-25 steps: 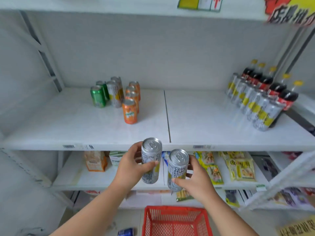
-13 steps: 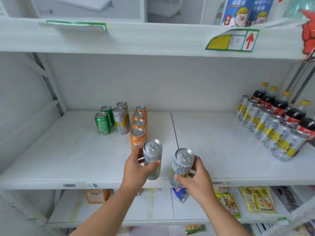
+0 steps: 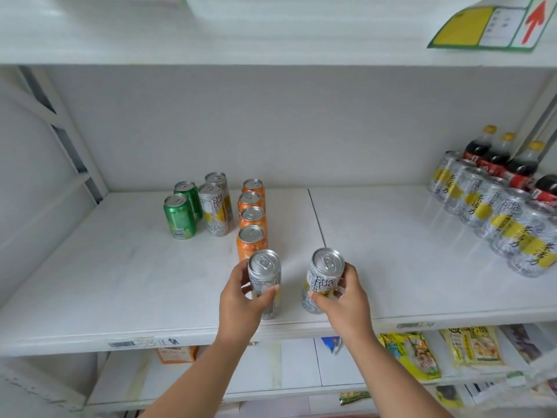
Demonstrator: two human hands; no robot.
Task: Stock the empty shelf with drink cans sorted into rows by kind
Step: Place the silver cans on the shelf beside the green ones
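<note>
- Left hand (image 3: 241, 300) is gripping one silver can (image 3: 265, 282), right hand (image 3: 343, 300) another (image 3: 322, 282), fingers wrapping each.
- Both are hovering at the shelf (image 3: 120, 282) front, 6 o'clock of the silver row (image 3: 215, 206) (probably their matching kind).

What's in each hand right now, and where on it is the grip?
The left hand grips a tall silver-and-yellow drink can round its body, top clear. The right hand grips a matching silver-and-yellow can round its lower body.
</note>
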